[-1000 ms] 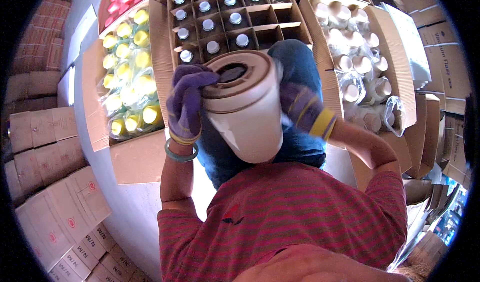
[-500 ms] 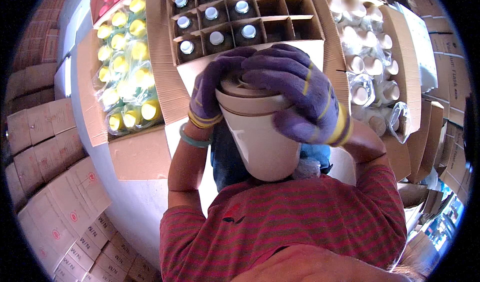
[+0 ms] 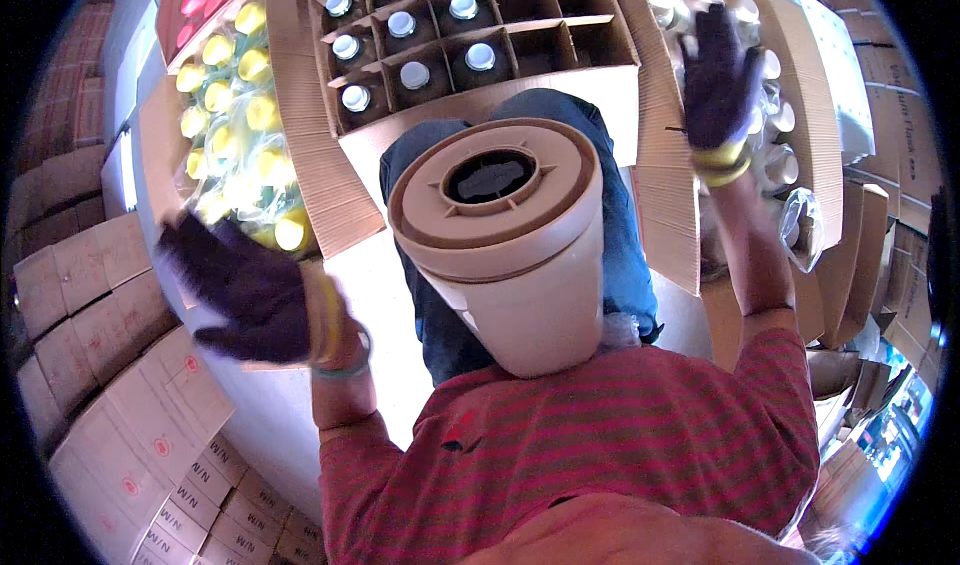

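A white tapered container [image 3: 535,310] stands between my thighs, leaning back against my striped shirt. Its tan ribbed end piece [image 3: 430,215] faces up, with a dark round centre [image 3: 490,177]. Neither hand touches it. My left hand [image 3: 245,290], in a dark purple knit glove with a yellow cuff, is held out to the left with fingers spread, near the box of yellow-capped bottles. My right hand [image 3: 718,90], gloved alike, stretches out over the box of pale-capped items on the right. Its fingers are extended and nothing shows in them.
A divided carton [image 3: 500,90] ahead holds white-capped dark bottles and some bare compartments. Yellow-capped bottles [image 3: 262,115] in plastic fill a left carton; pale tan-capped items [image 3: 780,170] fill a right one. Stacked cartons [image 3: 140,415] line the left side. Red-topped items [image 3: 200,5] sit far left.
Both hands have let go of the container's top and swung apart, the left one outward to the left, the right one forward and right. The container's upper end is now uncovered.
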Tool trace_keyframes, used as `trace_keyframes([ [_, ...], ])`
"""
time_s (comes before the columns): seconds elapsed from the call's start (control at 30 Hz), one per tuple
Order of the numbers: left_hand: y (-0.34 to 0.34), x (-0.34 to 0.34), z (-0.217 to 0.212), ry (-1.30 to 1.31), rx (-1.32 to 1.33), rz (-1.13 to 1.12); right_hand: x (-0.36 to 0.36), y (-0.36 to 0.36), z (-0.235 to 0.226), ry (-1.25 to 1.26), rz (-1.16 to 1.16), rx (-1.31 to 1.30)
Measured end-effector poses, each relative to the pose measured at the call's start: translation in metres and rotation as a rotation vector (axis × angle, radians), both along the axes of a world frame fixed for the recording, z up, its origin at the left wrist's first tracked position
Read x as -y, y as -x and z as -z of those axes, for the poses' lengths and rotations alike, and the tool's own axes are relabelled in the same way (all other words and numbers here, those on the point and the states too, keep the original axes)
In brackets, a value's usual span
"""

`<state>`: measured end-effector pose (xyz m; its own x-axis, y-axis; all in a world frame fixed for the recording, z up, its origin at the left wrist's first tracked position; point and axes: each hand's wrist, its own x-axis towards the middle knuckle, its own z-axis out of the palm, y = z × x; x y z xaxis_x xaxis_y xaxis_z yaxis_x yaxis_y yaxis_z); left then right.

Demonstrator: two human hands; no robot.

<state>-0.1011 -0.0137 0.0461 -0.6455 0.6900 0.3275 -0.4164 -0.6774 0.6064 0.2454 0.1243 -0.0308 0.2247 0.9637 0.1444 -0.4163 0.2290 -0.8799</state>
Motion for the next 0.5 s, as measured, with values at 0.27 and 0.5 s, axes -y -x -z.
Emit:
trace_keyframes([
  [0.27,-0.06,-0.019,0.02,0.337,-0.71,0.041,0.048,0.12,-0.04,-0.012,-0.47,-0.187],
  [0.5,-0.031,-0.007,-0.049,-0.19,-0.376,-0.385,0.023,0.074,-0.015,-0.089,-0.196,0.173],
])
